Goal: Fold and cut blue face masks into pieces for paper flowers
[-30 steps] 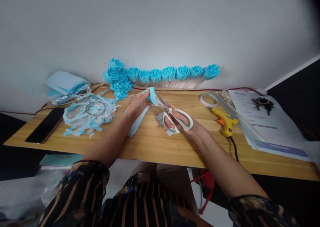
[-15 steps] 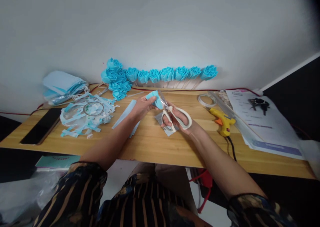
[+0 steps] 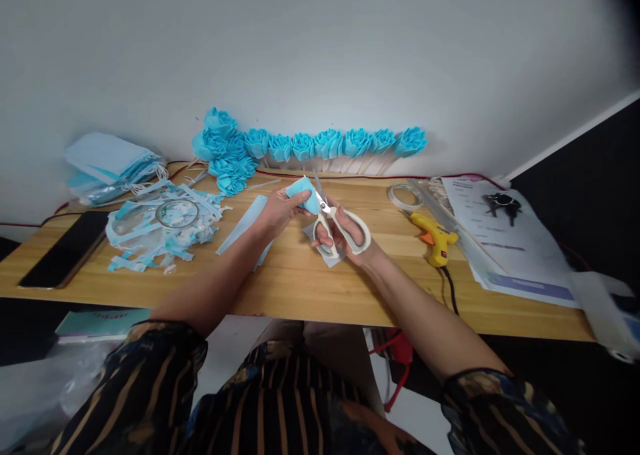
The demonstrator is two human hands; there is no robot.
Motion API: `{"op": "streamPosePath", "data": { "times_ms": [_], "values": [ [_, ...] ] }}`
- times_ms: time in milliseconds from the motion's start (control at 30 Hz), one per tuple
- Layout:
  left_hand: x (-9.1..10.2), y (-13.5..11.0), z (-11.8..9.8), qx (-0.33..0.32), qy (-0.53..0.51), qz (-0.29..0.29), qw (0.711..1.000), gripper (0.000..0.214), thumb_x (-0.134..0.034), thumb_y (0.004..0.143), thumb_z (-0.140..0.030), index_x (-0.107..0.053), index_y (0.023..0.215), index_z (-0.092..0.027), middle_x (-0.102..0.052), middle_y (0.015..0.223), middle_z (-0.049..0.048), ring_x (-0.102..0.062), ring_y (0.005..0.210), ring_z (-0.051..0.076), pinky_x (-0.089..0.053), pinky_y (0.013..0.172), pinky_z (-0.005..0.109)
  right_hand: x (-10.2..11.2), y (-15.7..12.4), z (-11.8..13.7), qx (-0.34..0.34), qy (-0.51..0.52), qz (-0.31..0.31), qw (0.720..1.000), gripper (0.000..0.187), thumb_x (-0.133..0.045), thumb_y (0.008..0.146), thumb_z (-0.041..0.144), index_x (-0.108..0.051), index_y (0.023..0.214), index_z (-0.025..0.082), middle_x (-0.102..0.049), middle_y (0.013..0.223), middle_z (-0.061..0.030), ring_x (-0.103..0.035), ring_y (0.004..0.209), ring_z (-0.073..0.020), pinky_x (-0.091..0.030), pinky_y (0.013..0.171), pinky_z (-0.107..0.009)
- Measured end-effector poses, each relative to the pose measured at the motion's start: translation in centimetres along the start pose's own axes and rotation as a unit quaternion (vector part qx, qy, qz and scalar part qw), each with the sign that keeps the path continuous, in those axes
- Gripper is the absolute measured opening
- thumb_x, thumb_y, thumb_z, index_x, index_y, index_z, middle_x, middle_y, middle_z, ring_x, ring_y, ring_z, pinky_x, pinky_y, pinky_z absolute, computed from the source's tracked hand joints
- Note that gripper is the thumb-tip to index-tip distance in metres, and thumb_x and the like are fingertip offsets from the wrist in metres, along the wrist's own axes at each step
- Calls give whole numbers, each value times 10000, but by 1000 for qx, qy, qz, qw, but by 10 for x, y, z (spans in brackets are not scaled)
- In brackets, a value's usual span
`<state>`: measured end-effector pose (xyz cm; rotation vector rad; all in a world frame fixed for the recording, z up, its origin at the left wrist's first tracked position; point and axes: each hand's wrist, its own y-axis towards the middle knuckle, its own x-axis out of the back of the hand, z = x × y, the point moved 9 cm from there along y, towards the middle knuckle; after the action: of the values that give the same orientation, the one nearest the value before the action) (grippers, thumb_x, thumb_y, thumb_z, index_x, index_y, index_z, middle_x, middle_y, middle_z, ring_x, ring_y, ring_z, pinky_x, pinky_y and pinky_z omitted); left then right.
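Between the thumb and fingers of my left hand (image 3: 283,209) is a folded piece of light-blue fabric (image 3: 303,191), like face-mask material. My right hand (image 3: 353,231) grips white-handled scissors (image 3: 361,238), fingers through the loops. Their blades are parted and point away from me, right beside the fabric's right edge; whether they touch it I cannot tell. Under the scissors a small grey-white sheet (image 3: 332,260) lies on the table. Pale-blue strips (image 3: 242,225) lie partly beneath my left forearm.
Blue fabric flowers (image 3: 329,143) on sticks lean against the wall. Left are stacked masks (image 3: 113,156), cut scraps (image 3: 150,241), and a phone (image 3: 65,249). Right are a tape roll (image 3: 406,205), a yellow glue gun (image 3: 436,240) with its cord, papers (image 3: 520,268) and keys (image 3: 505,205).
The scissors' blades have opened wider and now stand beside the fabric instead of closing over its edge. The whole view has shifted slightly.
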<state>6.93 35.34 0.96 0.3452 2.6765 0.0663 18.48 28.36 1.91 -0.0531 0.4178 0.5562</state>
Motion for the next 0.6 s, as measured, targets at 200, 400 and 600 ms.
{"op": "streamPosePath", "data": {
  "times_ms": [200, 400, 600],
  "values": [
    [0, -1, -6, -3, 4, 10, 1000, 535, -987, 589, -494, -727, 862, -115, -749, 730, 27, -684, 627, 134, -540, 542, 224, -2, -2, 3, 25, -3, -18, 1000, 804, -745, 827, 724, -549, 1429, 229, -590, 621, 81, -459, 458, -93, -621, 604, -304],
    [-2, -2, -11, -4, 10, 21, 1000, 463, -975, 624, -454, -715, 814, -122, -744, 726, 32, -672, 615, 129, -539, 544, 227, -5, -4, 6, 38, 6, -21, 999, 755, -772, 841, 665, -563, 1418, 226, -588, 627, 82, -406, 427, -68, -560, 516, -257],
    [0, -2, -16, -1, 26, 21, 999, 511, -999, 551, -487, -735, 784, -116, -739, 707, 33, -654, 596, 123, -537, 538, 226, -7, -6, 8, 35, 4, -29, 999, 780, -797, 825, 647, -565, 1429, 210, -594, 613, 84, -412, 407, -57, -514, 469, -224]
  ]
}}
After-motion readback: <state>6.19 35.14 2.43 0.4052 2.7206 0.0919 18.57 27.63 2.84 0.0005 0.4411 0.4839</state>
